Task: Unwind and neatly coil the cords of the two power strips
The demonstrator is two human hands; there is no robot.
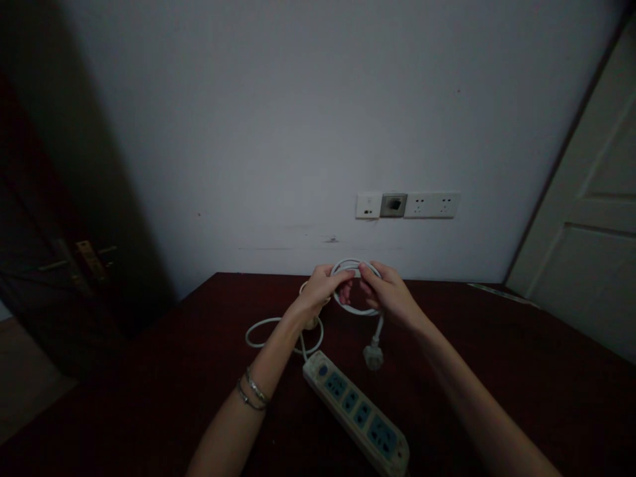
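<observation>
Both hands grip a coil of white power cord (354, 310) above the far part of the dark red table. My left hand (330, 285) is closed on the coil's left side, thumb on top. On the opposite side my right hand (385, 286) pinches the coil near its top. From the coil's right side the plug (373, 356) hangs down on a short length of cord. Below the hands a white power strip (355, 411) with blue sockets lies diagonally on the table. Its loose cord (256, 324) loops to the left, partly hidden behind my left forearm.
The table (218, 298) meets a pale wall (278, 132). Mounted low on the wall are switch and socket plates (431, 205). A white door (586, 218) stands at the right, and a dark door with a brass lock (91, 260) at the left. A thin flat strip (501, 293) lies at the far right edge.
</observation>
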